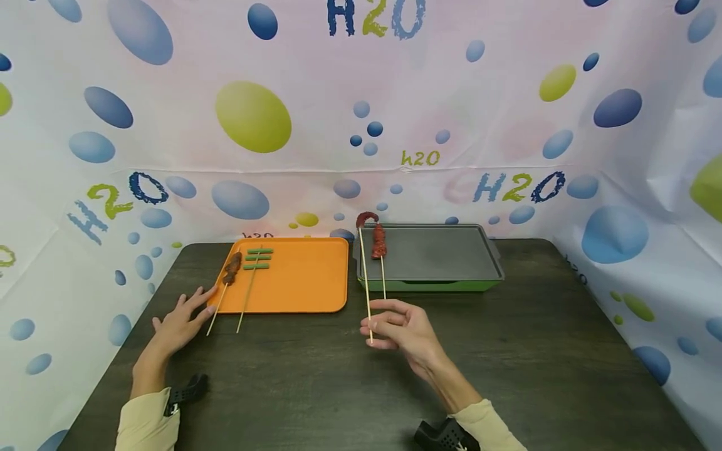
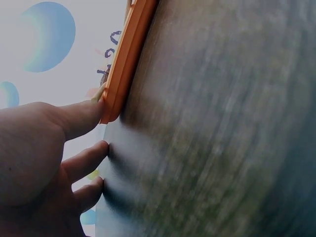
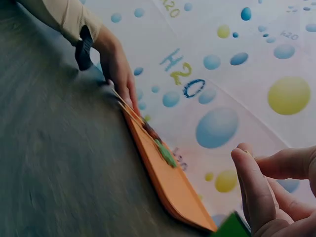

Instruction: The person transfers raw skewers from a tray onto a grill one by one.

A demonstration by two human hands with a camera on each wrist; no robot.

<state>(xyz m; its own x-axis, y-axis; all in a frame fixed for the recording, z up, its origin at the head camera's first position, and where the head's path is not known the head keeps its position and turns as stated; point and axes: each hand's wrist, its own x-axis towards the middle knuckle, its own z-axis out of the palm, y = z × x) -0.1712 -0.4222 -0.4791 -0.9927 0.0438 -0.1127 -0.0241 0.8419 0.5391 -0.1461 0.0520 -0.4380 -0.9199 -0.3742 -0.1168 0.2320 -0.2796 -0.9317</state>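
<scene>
My right hand (image 1: 403,332) pinches the lower stick of a skewer (image 1: 363,269) whose top bears a curled dark-red piece of food (image 1: 367,217). That skewer stands up over the left end of a green pan with a grey top (image 1: 440,254). Beside it, a second skewer with a red meat-like piece (image 1: 379,242) overlaps the pan, its stick reaching down to my right fingers. With fingers spread, my left hand (image 1: 177,326) touches the near left corner of an orange tray (image 1: 304,275). In the left wrist view, the thumb (image 2: 84,118) lies against the tray's corner.
On the tray's left side are a skewer with brown meat-like pieces (image 1: 232,269) and a skewer with several green sticks (image 1: 257,257). Their sticks stick out over the near rim. Behind the dark table (image 1: 293,382) hangs a printed white sheet (image 1: 338,75).
</scene>
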